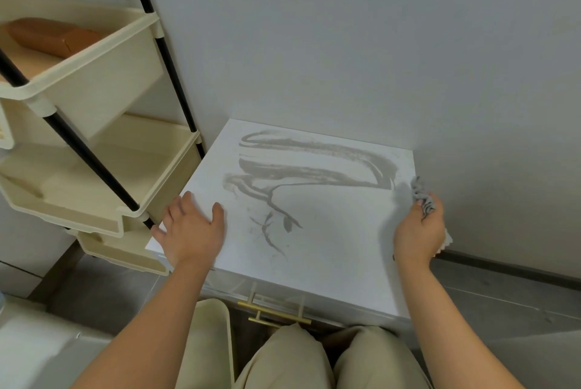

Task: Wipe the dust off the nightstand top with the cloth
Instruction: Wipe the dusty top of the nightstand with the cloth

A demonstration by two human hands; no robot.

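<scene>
The white nightstand top point(339, 240) lies in front of me against the wall. Grey-brown dust streaks point(314, 165) run across its far half, and thinner smears trail down toward the middle. My left hand point(191, 231) rests flat on the near left corner, fingers spread, holding nothing. My right hand point(419, 231) is at the right edge, closed around a bunched grey cloth point(423, 193) that sticks up above the fingers just past the streaks' right end.
A cream tiered rack point(94, 124) with black poles stands close on the left; a brown box point(53, 38) lies in its upper tray. A gold drawer handle point(273, 313) shows below the top. A cream bin point(213, 341) and my knees are at the bottom.
</scene>
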